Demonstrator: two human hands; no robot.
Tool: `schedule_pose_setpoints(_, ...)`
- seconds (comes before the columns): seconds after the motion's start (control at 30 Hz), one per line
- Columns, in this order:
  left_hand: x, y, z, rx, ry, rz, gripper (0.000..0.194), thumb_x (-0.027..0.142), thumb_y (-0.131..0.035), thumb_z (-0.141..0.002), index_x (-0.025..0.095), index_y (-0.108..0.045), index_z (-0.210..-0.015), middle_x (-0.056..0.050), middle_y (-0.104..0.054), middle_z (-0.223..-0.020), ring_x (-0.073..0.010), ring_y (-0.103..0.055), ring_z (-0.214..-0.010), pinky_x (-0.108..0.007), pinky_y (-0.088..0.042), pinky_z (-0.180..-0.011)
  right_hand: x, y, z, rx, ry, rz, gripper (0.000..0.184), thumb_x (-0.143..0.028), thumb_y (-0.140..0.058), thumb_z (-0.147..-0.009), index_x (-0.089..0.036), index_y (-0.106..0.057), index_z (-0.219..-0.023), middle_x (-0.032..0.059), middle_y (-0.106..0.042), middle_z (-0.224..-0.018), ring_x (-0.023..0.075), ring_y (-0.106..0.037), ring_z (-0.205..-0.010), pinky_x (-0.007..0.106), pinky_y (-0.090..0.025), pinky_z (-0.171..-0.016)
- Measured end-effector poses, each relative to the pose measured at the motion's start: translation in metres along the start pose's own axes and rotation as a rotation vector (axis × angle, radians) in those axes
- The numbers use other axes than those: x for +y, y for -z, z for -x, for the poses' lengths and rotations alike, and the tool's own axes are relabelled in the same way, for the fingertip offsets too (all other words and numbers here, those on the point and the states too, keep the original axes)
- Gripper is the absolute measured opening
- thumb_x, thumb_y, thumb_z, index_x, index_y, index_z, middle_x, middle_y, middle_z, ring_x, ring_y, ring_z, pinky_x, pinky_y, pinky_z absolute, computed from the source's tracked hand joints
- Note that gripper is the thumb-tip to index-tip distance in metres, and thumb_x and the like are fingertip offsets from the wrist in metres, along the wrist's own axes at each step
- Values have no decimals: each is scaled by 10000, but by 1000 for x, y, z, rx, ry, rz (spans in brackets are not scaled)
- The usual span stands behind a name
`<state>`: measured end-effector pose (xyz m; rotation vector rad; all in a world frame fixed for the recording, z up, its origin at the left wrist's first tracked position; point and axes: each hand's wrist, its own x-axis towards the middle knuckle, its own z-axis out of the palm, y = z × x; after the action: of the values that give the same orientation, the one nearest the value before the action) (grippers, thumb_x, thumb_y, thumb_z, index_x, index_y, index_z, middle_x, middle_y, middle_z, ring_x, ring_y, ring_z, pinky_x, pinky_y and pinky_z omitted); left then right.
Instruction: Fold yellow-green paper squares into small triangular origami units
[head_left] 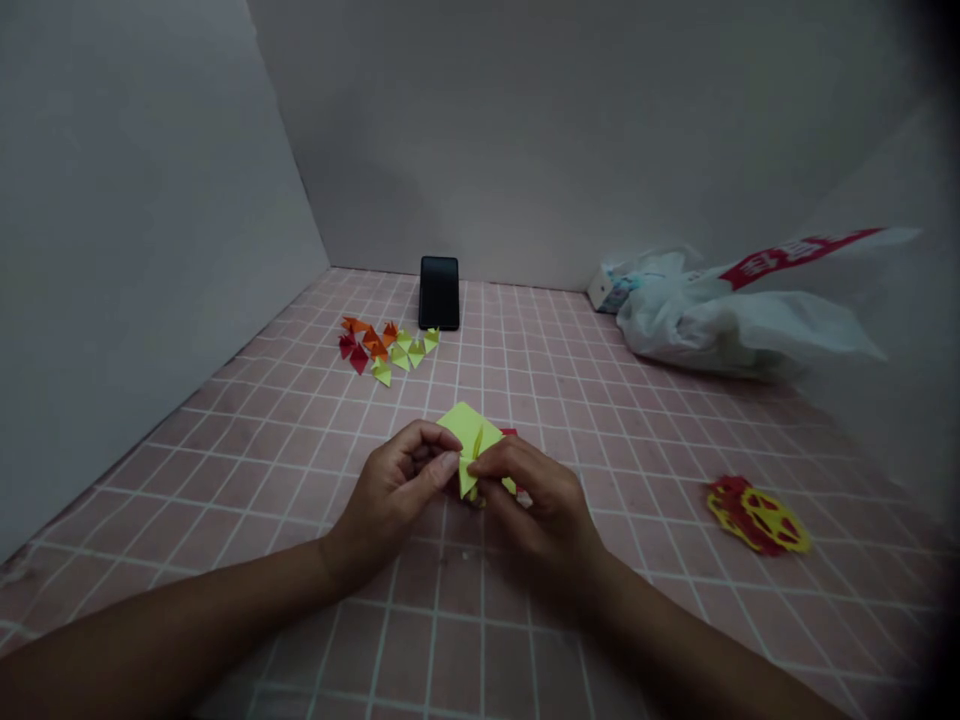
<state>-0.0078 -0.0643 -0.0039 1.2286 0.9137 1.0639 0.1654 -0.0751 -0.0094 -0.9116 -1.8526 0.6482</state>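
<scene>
Between my two hands is a small piece of folded yellow paper (466,480), with a pointed lower end. My left hand (405,475) pinches its left side between thumb and forefinger. From the right, my right hand (532,495) grips the same piece with its fingertips, which hide part of it. Just beyond my fingers lies a yellow paper sheet (463,418), its corner pointing away from me. A bit of red paper (510,432) shows beside it, mostly covered by my right hand.
Small folded paper pieces in orange (375,345), red (352,350) and yellow (401,352) sit at the back left, near a propped black phone (439,293). Red and yellow paper cut-outs (757,517) lie at right. A white plastic bag (697,320) and a box (604,288) stand behind.
</scene>
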Motion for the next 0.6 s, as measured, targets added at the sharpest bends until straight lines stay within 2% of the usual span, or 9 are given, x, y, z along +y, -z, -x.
schedule_pose_setpoints(0.17,-1,-1,-2,51,-49,-53,100,172,-672,-790,169,-600,-859,31,-615,-750,-76,-602,-683,-163,-524,-632,-1,-2,1,-35,-34,-15,167,-48,-515,-860,-187,-600,-892,37,-613,-826,165,-580,-781,298,-449,-701)
schedule_pose_setpoints(0.3,0,0,-1,88,-160,-185,102,136,-649,-806,188,-593,-874,36,-633,-780,-75,-628,-690,-160,-534,-636,-6,-4,1,1,-288,-336,100,-163,-534,-895,-214,-562,-976,14,-597,-847,146,-586,-741,284,-477,-667)
schedule_pose_setpoints(0.4,0,1,2,102,-281,-332,121,107,-638,-815,196,-593,-884,40,-634,-793,-71,-636,-699,-158,-538,-663,-8,-5,0,17,-433,-526,57,-258,-543,-909,-205,-560,-922,2,-573,-794,134,-564,-687,271,-467,-628)
schedule_pose_setpoints(0.5,0,1,5,84,-379,-446,125,92,-625,-829,198,-597,-890,36,-633,-816,-71,-639,-719,-162,-542,-692,-8,-5,1,-11,-461,-442,118,-277,-593,-877,-187,-576,-803,8,-571,-737,144,-555,-669,282,-442,-619)
schedule_pose_setpoints(0.6,-1,0,5,79,-400,-466,134,94,-624,-831,199,-599,-911,27,-636,-853,-79,-650,-759,-174,-550,-726,-8,-5,2,4,-441,-314,121,-251,-595,-869,-183,-583,-769,24,-597,-736,161,-571,-680,299,-442,-624)
